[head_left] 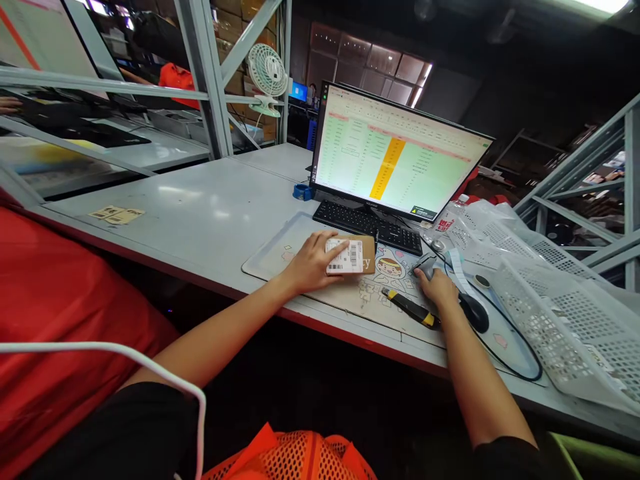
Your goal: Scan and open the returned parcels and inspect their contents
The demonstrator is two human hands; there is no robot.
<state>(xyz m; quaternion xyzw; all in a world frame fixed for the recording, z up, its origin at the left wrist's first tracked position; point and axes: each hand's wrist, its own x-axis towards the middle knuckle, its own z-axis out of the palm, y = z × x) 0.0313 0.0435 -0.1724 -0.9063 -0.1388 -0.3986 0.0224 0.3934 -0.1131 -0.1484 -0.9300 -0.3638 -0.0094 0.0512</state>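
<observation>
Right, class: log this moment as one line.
left hand: holding labelled box; right hand: holding grey device; yellow-black cutter: on mat; monitor: lit

Left arm: one, bare-forearmed, extended forward and inward, wrist nearly straight. Left grip: back of hand uppermost, fingers bent, clasping. Right arm: one, bare-forearmed, stretched ahead, slanting inward. Right grip: back uppermost, fingers curled closed, partly hidden. Grips apart.

Box: white print, ends in "y". Barcode label: too small. Monitor text, bag red characters: illegible.
</observation>
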